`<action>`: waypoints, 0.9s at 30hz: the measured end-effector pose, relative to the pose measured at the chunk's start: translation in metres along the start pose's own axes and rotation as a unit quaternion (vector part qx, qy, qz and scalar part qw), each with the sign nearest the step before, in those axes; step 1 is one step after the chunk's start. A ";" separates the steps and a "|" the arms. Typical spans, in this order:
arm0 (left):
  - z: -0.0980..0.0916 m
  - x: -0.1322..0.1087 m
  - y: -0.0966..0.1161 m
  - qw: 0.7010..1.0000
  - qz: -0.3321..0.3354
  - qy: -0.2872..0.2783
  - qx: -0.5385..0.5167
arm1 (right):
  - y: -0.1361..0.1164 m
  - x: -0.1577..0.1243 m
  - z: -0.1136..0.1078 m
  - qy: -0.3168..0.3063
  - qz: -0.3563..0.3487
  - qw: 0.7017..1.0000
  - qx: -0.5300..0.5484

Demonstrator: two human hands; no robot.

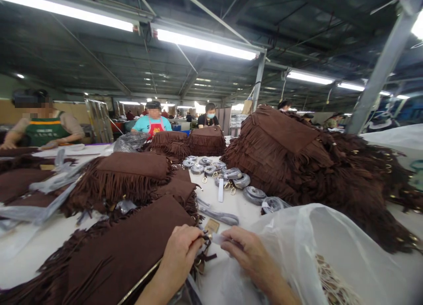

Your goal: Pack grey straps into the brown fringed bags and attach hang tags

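Observation:
My left hand [181,251] is closed in a pinch on a small dark strap end with metal hardware, at the right edge of a brown fringed bag [132,243]. The bag lies flat, its gold zipper running beside my left wrist. Close by on the right, my right hand [246,252] pinches a grey plastic-wrapped strip [218,238] between thumb and fingers. A tan tag [212,226] rests on the white table [211,278] just beyond both hands. Another wrapped strap [220,216] lies behind the tag.
Coiled wrapped straps [254,195] with gold clips sit mid-table. A tall pile of fringed bags [280,150] stands at right, a translucent plastic bag [297,234] in front. More bags [128,168] are stacked left. A person in a green apron [44,128] works at far left; others are behind.

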State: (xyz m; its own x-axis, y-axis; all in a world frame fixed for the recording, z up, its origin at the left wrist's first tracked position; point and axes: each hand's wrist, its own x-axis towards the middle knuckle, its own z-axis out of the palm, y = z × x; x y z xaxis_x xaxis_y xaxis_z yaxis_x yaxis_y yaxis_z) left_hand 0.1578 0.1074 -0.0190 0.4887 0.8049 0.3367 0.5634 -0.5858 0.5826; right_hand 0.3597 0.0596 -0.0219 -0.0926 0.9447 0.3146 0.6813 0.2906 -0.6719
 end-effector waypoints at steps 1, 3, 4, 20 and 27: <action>0.000 0.000 0.000 1.000 0.003 -0.002 0.001 | 0.000 0.000 0.000 -0.003 -0.002 1.000 -0.007; 0.000 0.000 0.001 1.000 0.008 -0.007 0.005 | 0.001 0.000 0.000 -0.007 -0.007 1.000 -0.015; -0.001 0.000 0.003 1.000 0.009 -0.009 0.007 | 0.001 0.000 0.000 -0.009 -0.009 1.000 -0.017; -0.009 -0.001 0.001 0.997 -0.007 -0.055 -0.059 | 0.002 0.004 0.013 -0.002 -0.043 0.998 0.052; -0.009 -0.002 0.006 0.995 -0.032 -0.006 -0.090 | 0.008 0.006 0.017 -0.004 -0.005 0.994 0.110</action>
State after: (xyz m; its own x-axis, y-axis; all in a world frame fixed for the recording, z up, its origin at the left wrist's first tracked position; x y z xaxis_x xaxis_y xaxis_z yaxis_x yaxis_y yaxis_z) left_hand 0.1542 0.1033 -0.0091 0.4644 0.8380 0.2866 0.4650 -0.5061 0.7263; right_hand 0.3521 0.0701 -0.0372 -0.1056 0.9423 0.3176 0.5044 0.3260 -0.7996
